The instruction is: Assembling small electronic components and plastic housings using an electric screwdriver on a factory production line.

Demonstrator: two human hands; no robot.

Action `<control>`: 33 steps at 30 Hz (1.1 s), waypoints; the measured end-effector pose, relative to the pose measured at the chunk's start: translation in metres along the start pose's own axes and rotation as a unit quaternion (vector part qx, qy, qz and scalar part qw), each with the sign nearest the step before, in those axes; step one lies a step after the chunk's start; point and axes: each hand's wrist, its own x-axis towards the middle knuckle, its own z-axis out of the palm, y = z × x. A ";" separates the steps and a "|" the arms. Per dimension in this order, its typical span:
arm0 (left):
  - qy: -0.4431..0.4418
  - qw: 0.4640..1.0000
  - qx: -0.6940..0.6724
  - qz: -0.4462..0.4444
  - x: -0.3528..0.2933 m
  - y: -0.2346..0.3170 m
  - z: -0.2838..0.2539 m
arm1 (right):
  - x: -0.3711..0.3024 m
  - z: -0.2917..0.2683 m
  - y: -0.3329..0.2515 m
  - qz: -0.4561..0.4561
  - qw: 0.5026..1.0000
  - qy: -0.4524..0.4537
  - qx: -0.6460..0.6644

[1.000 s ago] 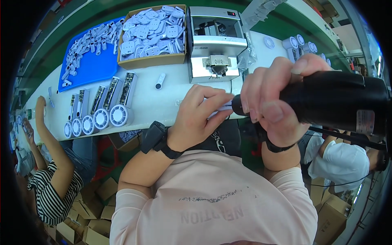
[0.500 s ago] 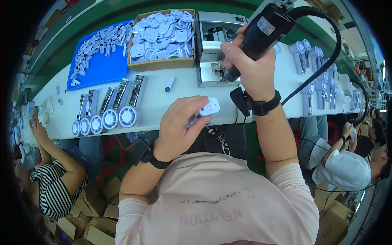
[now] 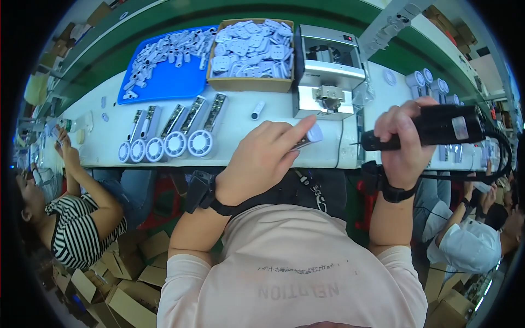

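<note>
My left hand [image 3: 261, 154] is closed on a small white plastic cover [image 3: 314, 133], held between thumb and fingers above the front edge of the bench; most of the piece is hidden behind the fingers. In my right hand [image 3: 403, 143] is a black electric screwdriver [image 3: 445, 127], lying almost level. Its thin bit points left toward the white cover, a gap apart from it. Beyond both hands stands a silver screw feeder [image 3: 330, 74]. A small white stick-shaped part [image 3: 258, 110] lies on the bench just beyond my left hand.
Several white fan-ended housings with bared circuit boards [image 3: 199, 143] line the left bench. Behind are a blue tray [image 3: 158, 90] of small parts and a cardboard box [image 3: 246, 83] of white covers. More housings [image 3: 418, 79] stand right. The screwdriver's cable [image 3: 502, 156] loops right. Co-workers sit both sides.
My right hand has drawn the screwdriver back from the screw feeder, toward me and to the right, tipping it level. My left hand has turned the white cover. The whole view has shifted.
</note>
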 end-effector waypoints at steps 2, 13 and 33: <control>-0.121 0.984 0.128 0.010 0.002 -0.002 -0.001 | -0.004 -0.006 -0.003 -0.008 1.000 -0.004 -0.011; -0.200 0.935 0.292 -0.003 0.008 -0.019 0.004 | -0.027 -0.051 -0.024 -0.042 0.998 0.039 -0.018; 0.009 0.992 0.114 -0.063 0.042 -0.020 -0.037 | -0.146 -0.334 -0.001 0.142 0.750 0.397 -0.510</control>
